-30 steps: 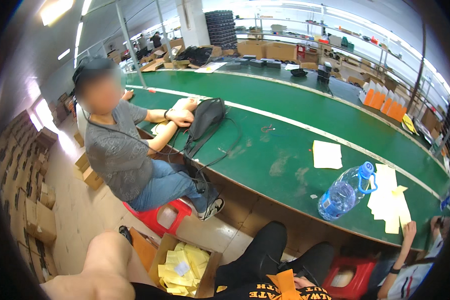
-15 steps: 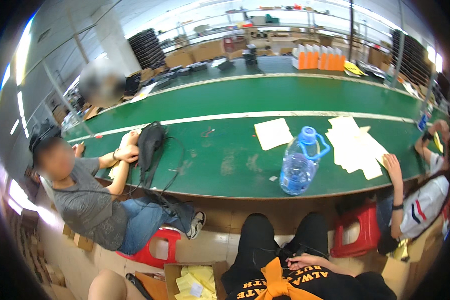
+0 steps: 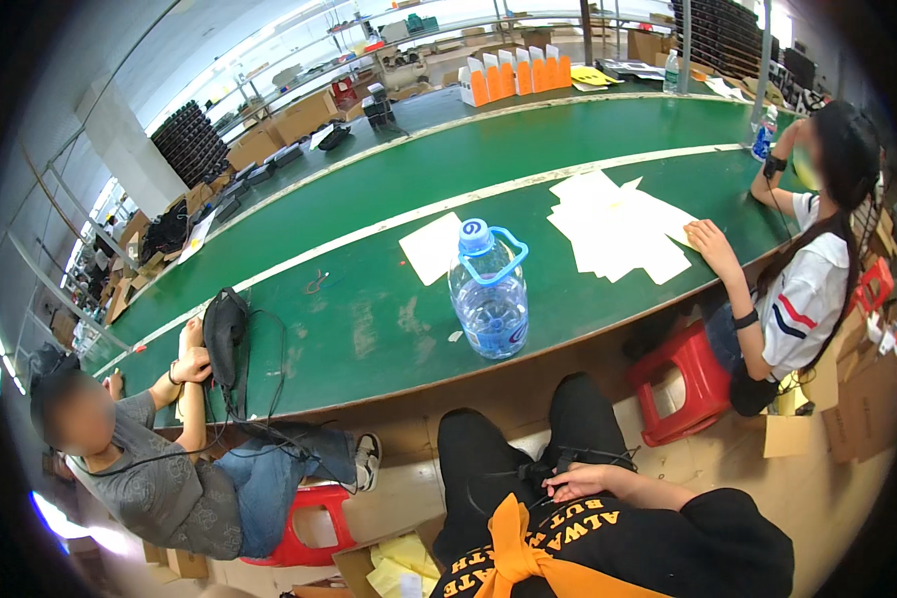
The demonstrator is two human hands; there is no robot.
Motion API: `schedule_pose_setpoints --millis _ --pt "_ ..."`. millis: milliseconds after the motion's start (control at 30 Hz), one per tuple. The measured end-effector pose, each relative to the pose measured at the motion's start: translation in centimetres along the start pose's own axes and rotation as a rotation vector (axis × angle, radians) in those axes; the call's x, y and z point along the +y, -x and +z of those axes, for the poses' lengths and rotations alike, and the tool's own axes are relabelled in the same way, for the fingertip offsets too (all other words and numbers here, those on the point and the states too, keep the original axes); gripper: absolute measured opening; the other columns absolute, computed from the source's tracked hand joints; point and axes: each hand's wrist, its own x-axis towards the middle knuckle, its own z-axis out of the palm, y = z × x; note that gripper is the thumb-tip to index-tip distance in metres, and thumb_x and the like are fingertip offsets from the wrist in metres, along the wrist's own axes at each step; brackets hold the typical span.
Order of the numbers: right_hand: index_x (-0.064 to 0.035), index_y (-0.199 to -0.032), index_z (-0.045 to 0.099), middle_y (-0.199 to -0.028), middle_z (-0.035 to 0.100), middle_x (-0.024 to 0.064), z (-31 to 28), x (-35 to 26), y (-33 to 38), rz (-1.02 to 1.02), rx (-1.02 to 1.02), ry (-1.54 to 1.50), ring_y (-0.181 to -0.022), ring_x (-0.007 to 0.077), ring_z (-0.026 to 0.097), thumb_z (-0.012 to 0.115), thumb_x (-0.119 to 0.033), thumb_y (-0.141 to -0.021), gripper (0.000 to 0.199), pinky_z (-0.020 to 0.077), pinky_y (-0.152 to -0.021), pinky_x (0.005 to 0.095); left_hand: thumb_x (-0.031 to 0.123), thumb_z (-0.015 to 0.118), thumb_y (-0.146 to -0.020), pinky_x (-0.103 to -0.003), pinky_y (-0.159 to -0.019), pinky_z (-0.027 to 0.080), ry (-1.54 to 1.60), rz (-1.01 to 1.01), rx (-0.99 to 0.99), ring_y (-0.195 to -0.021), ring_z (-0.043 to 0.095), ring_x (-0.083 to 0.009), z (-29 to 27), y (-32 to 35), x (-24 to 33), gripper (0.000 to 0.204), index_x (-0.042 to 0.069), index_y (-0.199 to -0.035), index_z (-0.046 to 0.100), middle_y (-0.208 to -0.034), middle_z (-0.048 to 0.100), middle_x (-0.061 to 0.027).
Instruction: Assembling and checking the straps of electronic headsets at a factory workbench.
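Observation:
My right hand (image 3: 576,482) rests on my lap, over black trousers. Its fingers are curled in beside a dark cord (image 3: 533,472), and what they hold, if anything, is too small to make out. My left hand is out of sight. On the green table (image 3: 369,371) ahead stands a large clear water bottle (image 3: 488,307) with a blue cap and a blue loop handle. A pale yellow sheet (image 3: 430,249) lies behind it to the left. Farther right, more such sheets (image 3: 608,227) lie in a loose, overlapping pile.
At left, a seated person (image 3: 159,473) rests their arms by a black bag (image 3: 225,334) with cords. At right, another person (image 3: 802,289) touches the sheet pile; a red stool (image 3: 683,384) is there. Orange-and-white boxes (image 3: 513,78) stand at the back. An open carton (image 3: 354,570) sits below left.
The view has turned right and tilted, so the table and bottle appear farther left and the person on the right shows more fully. My right hand stays on my lap.

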Motion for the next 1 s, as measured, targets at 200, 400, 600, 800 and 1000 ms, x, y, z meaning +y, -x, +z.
schedule_pose_setpoints --millis 200,400,600,800,1000 --pt "0.0036 -0.101 0.054 -0.09 0.063 0.01 -1.3 1.0 -0.6 -0.022 -0.056 -0.068 -0.082 0.0186 0.065 0.059 -0.015 -0.091 0.022 0.0556 -0.077 0.0284 0.009 0.054 -0.086 -0.033 -0.082 0.045 -0.413 -0.547 -0.279 -0.084 0.057 -0.021 6.5 17.7 -5.4 0.012 0.0 -0.093 0.059 -0.088 0.061 -0.0106" --pt "0.0031 -0.116 0.053 -0.095 0.067 0.0119 0.1 0.5 1.3 -0.095 0.061 0.01 -0.086 0.0185 0.066 0.048 -0.012 -0.094 0.027 0.0516 -0.073 0.0295 -0.001 0.057 -0.079 -0.03 -0.061 0.051 0.939 -2.661 0.718 -0.073 0.06 -0.0188 12.7 42.3 -1.3 0.022 0.005 -0.1 0.058 -0.081 0.06 -0.0063" --pt "0.0026 -0.115 0.053 -0.094 0.067 0.0114 7.4 -4.1 1.2 -0.086 0.229 0.308 -0.084 0.018 0.065 0.049 -0.012 -0.094 0.026 0.0512 -0.071 0.0292 -0.003 0.044 -0.08 -0.029 -0.07 0.052 1.026 -2.464 0.264 -0.079 0.06 -0.0173 13.9 47.3 -0.7 0.024 0.005 -0.097 0.058 -0.085 0.058 -0.0049" --pt "0.002 -0.114 0.053 -0.093 0.066 0.0108 11.6 -5.9 0.3 -0.078 0.275 0.408 -0.083 0.0175 0.065 0.05 -0.013 -0.094 0.025 0.0509 -0.07 0.0288 -0.003 0.042 -0.08 -0.025 -0.065 0.05 1.02 -2.488 0.164 -0.074 0.06 -0.0136 14.3 47.9 -0.7 0.024 0.006 -0.096 0.058 -0.083 0.059 -0.0033" --pt "0.0015 -0.113 0.054 -0.092 0.066 0.0103 12.8 -6.5 -0.6 -0.069 0.281 0.449 -0.082 0.0169 0.064 0.051 -0.013 -0.093 0.025 0.0505 -0.069 0.0285 -0.002 0.044 -0.081 -0.028 -0.071 0.052 1.002 -2.514 0.246 -0.083 0.063 -0.0181 14.1 48.8 0.3 0.022 0.004 -0.098 0.056 -0.093 0.063 -0.0086"
